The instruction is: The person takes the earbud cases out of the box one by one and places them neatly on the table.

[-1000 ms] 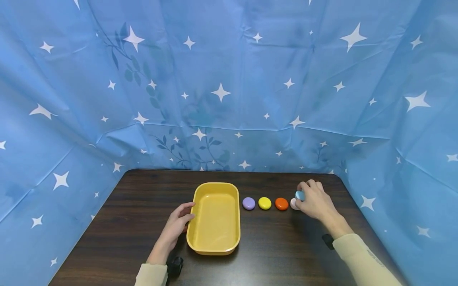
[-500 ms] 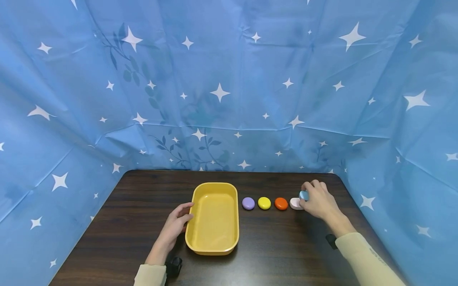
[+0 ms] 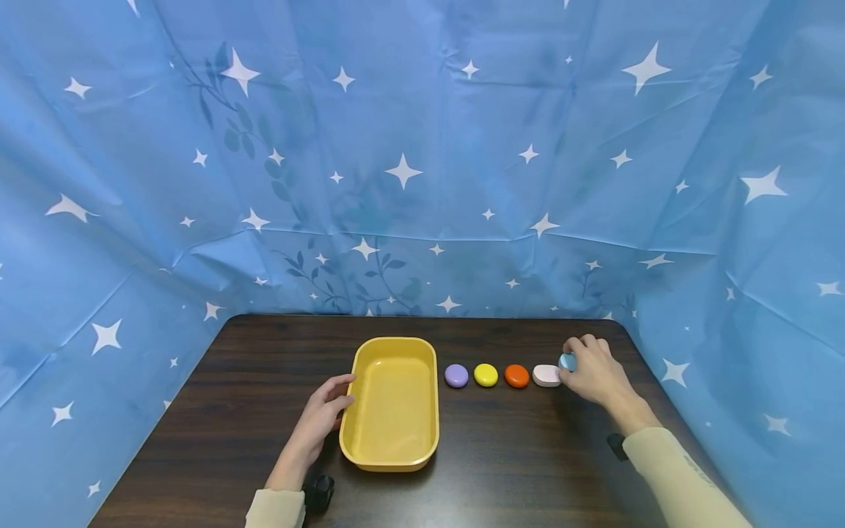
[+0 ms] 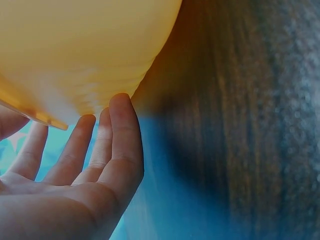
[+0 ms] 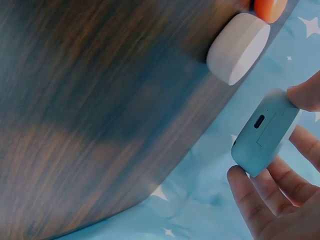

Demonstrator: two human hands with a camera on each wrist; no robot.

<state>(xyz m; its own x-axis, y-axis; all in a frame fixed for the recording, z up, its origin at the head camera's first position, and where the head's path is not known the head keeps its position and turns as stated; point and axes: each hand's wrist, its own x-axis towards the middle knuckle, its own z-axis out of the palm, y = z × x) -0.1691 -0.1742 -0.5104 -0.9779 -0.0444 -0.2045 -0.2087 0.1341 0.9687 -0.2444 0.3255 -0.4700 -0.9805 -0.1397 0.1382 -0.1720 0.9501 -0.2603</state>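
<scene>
My right hand (image 3: 597, 374) pinches a light-blue earbud charging case (image 5: 265, 131) between thumb and fingertips, tilted, with a small port showing on its side. In the head view this case is partly covered by the hand, just right of a white rounded case (image 3: 546, 375). My left hand (image 3: 317, 418) holds the left side of a yellow rectangular tray (image 3: 348, 440). In the left wrist view several of its fingers (image 4: 125, 130) meet the tray's outer wall, while another digit lies near the rim, partly cut off.
Left of the white case, a red-orange rounded piece (image 3: 517, 376), a yellow one (image 3: 485, 375) and a purple one (image 3: 456, 376) stand in a row on the dark wooden table (image 3: 515, 469). A blue star-printed cloth (image 3: 422, 205) hangs behind the table and at its sides.
My right hand has carried the light-blue case a little to the right, uncovering the white case. The left hand stays at the tray.
</scene>
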